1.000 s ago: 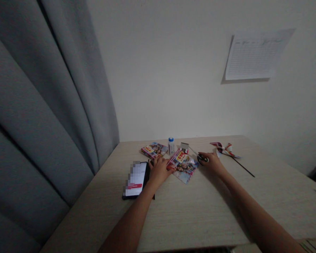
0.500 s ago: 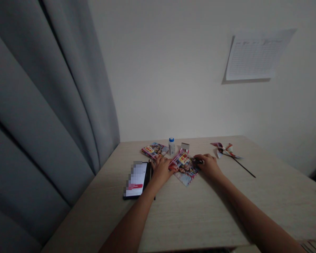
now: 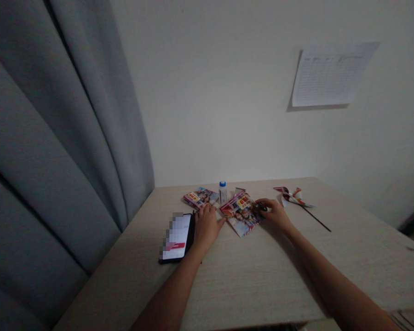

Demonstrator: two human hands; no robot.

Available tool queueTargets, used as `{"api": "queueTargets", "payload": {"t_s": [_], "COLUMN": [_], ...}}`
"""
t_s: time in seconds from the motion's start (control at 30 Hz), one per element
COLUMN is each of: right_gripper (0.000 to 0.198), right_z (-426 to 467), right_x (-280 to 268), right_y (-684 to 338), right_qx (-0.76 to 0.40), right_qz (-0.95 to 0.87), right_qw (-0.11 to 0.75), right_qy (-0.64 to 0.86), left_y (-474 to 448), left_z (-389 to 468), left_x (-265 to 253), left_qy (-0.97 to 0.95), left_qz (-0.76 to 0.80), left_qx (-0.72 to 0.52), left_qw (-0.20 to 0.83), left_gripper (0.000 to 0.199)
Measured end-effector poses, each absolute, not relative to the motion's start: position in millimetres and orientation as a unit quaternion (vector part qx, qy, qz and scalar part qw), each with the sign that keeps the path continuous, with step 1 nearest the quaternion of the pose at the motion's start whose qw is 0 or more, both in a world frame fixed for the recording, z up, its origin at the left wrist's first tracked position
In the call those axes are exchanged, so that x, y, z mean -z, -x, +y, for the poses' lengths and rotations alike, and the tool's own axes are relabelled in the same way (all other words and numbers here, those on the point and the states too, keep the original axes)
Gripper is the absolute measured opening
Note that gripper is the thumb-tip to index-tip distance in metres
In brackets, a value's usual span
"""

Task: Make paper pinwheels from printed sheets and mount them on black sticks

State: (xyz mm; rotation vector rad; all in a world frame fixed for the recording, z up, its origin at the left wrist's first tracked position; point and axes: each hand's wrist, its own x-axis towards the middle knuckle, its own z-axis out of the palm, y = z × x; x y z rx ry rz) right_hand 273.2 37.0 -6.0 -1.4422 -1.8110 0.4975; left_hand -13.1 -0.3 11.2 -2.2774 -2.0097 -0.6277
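Two bare hands work over the counter (image 3: 255, 285). The left hand (image 3: 207, 228) lies palm down, thumb apart from loosely spread fingers, gripping nothing visible; whether the thumb touches the printed flyer (image 3: 243, 217) is unclear. The right hand (image 3: 273, 214) is closed narrowly around black-handled scissors (image 3: 262, 208), mostly hidden, at the flyer's 3 o'clock edge. The flyer lies between both hands.

With the flyer as the dial's centre, a blue-capped bottle (image 3: 222, 195) stands upright at 11 o'clock, just beside a stack of leaflets (image 3: 200, 197) at 10. A lit phone (image 3: 175, 243) lies at 8, near the left hand. At 2, a pinwheel (image 3: 293, 196) lies with its dark stick toward 4. Farther out, a curtain (image 3: 69, 138) hangs at 10, and a printed sheet (image 3: 327, 78) is on the wall (image 3: 221, 101) at 1.
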Motion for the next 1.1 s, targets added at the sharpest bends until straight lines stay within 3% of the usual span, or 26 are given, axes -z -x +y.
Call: {"api": "queueTargets", "payload": {"t_s": [0.2, 0.33, 0.43, 0.67, 0.87, 1.1], "right_gripper": [0.044, 0.044, 0.042, 0.038, 0.039, 0.042], "right_z": [41, 40, 38, 34, 32, 30], "right_x": [11, 11, 9, 3, 0, -3], "right_y": [-275, -275, -275, -270, -268, -264], "right_qx": [-0.226, -0.217, -0.209, -0.244, -0.251, -0.261], "right_qz": [-0.686, -0.670, -0.664, -0.646, -0.639, -0.616], "right_qw": [0.434, 0.469, 0.492, 0.517, 0.525, 0.538], "right_qy": [0.538, 0.532, 0.522, 0.505, 0.503, 0.513], "left_y": [10, 6, 4, -5, -16, -19], "left_z": [2, 10, 13, 8, 3, -1], "left_x": [-10, -9, -10, -9, -3, -4], "left_qy": [0.751, 0.763, 0.750, 0.717, 0.579, 0.514], "left_qz": [-0.613, -0.546, -0.505, -0.497, -0.519, -0.521], "left_qx": [0.246, 0.332, 0.385, 0.422, 0.399, 0.405], "left_qw": [-0.009, -0.101, -0.183, -0.247, -0.487, -0.548], "left_gripper": [0.030, 0.018, 0.016, 0.012, 0.009, 0.015]}}
